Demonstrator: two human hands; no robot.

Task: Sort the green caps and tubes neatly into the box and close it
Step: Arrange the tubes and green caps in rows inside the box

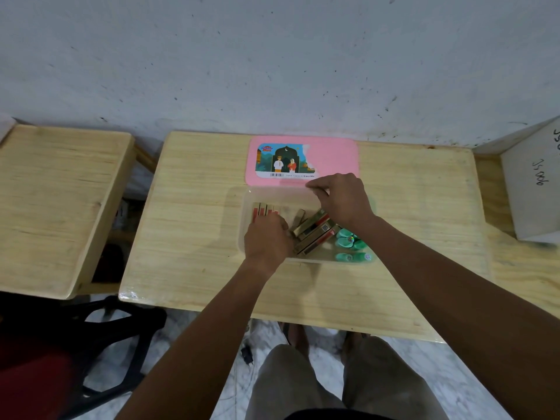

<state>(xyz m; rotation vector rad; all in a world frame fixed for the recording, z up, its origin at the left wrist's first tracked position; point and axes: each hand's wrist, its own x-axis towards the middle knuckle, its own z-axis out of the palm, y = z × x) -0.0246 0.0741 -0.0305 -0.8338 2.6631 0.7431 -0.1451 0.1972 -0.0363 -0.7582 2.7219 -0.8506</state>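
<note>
A clear plastic box [247, 204] stands open on the middle table. Several gold and red tubes [313, 230] lie slanted in its middle, and a few more tubes [263, 209] stand in a row at its left. Several green caps [348, 244] are gathered in its near right corner. My left hand [268, 242] reaches into the box's left side, fingers curled against the slanted tubes; whether it grips one is hidden. My right hand [341, 198] hovers over the far right of the box, fingers pinched together at the back rim. The pink lid [330, 159] lies flat behind the box.
The wooden table [194, 225] stands against a white wall. A second wooden table [57, 201] is at the left, a white carton [533, 183] at the right. A black chair base [112, 344] is on the floor at lower left.
</note>
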